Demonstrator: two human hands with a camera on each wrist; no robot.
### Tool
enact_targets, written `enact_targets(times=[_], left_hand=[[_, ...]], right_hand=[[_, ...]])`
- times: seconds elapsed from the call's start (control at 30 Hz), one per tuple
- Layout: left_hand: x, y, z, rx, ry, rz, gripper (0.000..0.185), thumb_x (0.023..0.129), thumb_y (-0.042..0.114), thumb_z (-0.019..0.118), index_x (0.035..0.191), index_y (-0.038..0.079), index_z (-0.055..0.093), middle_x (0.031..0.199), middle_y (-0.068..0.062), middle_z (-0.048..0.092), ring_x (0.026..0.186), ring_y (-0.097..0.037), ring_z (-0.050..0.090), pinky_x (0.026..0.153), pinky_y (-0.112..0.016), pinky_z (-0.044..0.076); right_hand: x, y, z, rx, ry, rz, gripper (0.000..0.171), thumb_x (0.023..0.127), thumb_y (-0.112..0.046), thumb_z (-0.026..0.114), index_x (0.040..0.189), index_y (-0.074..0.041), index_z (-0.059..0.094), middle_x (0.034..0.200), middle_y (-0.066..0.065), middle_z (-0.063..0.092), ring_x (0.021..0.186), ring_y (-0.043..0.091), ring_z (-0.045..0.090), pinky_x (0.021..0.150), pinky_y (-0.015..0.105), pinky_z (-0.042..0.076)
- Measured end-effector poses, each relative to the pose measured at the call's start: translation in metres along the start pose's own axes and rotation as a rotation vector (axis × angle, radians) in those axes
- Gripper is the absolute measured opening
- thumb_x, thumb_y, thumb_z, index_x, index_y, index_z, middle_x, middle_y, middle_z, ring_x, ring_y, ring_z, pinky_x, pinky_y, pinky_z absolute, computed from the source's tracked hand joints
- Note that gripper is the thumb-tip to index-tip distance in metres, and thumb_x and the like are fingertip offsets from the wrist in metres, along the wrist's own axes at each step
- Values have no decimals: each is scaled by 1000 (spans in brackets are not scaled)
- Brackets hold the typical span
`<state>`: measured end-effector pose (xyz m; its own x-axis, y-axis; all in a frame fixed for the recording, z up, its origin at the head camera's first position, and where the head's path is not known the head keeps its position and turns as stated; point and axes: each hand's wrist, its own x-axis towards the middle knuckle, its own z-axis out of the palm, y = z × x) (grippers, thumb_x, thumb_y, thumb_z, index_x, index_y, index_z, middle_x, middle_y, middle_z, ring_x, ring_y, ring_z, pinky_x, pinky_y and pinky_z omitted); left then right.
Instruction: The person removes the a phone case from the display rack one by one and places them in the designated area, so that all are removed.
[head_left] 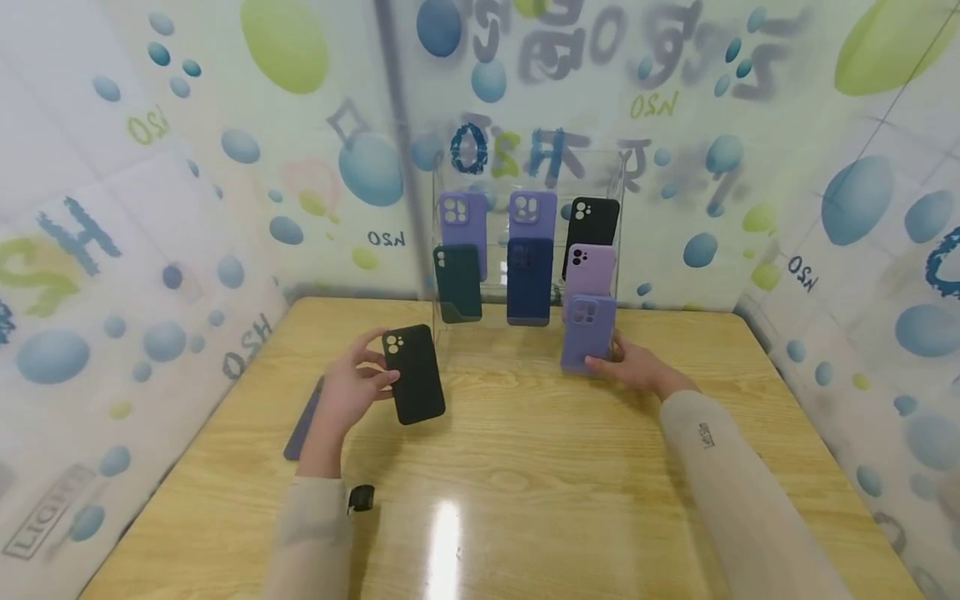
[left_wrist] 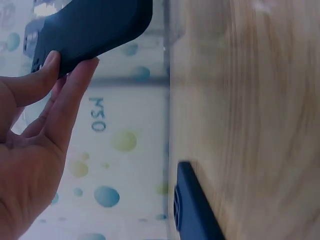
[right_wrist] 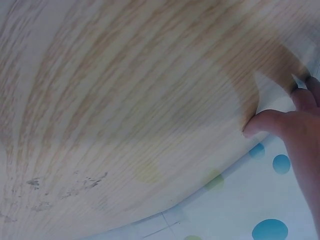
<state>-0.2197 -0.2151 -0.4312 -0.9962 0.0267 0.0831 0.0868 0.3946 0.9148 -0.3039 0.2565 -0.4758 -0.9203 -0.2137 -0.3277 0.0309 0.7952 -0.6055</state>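
My left hand (head_left: 348, 392) pinches a black phone case (head_left: 415, 375) by its left side, thumb on its camera-cutout face. The left wrist view shows this black case (left_wrist: 95, 30) raised off the table, between thumb and fingers. At the lower right of a clear display stand (head_left: 623, 171), my right hand (head_left: 637, 367) holds a periwinkle phone case (head_left: 588, 337) by its lower right corner, thumb in front. That case stands upright, overlapping a lilac phone case (head_left: 590, 265) behind it. In the right wrist view only the right hand (right_wrist: 295, 125) shows, its case out of frame.
Two purple cases (head_left: 462, 221), (head_left: 532, 215) and a black case (head_left: 595, 218) stand in the upper row. Below them are a dark green case (head_left: 458, 283) and a navy case (head_left: 529, 283). A dark blue case (head_left: 303, 425) lies beside my left forearm on the wooden table (head_left: 525, 467). Patterned walls enclose it.
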Motion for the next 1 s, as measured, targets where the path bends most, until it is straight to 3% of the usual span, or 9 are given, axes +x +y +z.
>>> enact_targets(times=[0.3, 0.47, 0.77, 1.0], left_hand=[[-1, -35, -43, 164, -16, 14, 72, 87, 1, 70, 148, 28, 41, 113, -27, 60, 90, -32, 70, 65, -38, 61], [-3, -39, -57, 258, -68, -10, 74, 85, 0, 71, 149, 22, 40, 115, -31, 61, 89, -32, 71, 62, -34, 61], [2, -43, -70, 320, -201, -52, 73, 84, -3, 70, 148, 12, 40, 109, -29, 61, 77, -24, 69, 60, -35, 60], [12, -49, -66, 409, -264, -55, 71, 83, -1, 72, 146, 12, 42, 106, -25, 63, 79, -22, 68, 61, -33, 60]], right_hand=[[0, -2, -1, 8, 7, -20, 112, 83, -78, 51, 158, -22, -12, 159, 27, 19, 146, 49, 18, 116, 66, 17], [0, -3, -2, 9, 0, -12, 113, 82, -78, 51, 157, -23, -13, 160, 26, 17, 147, 49, 17, 116, 66, 17], [1, -1, -1, 2, 7, -17, 112, 83, -77, 51, 158, -22, -11, 160, 25, 18, 147, 49, 18, 116, 66, 17], [1, 1, 0, 2, 8, -21, 111, 84, -76, 51, 158, -21, -10, 160, 25, 18, 146, 49, 18, 116, 66, 17]])
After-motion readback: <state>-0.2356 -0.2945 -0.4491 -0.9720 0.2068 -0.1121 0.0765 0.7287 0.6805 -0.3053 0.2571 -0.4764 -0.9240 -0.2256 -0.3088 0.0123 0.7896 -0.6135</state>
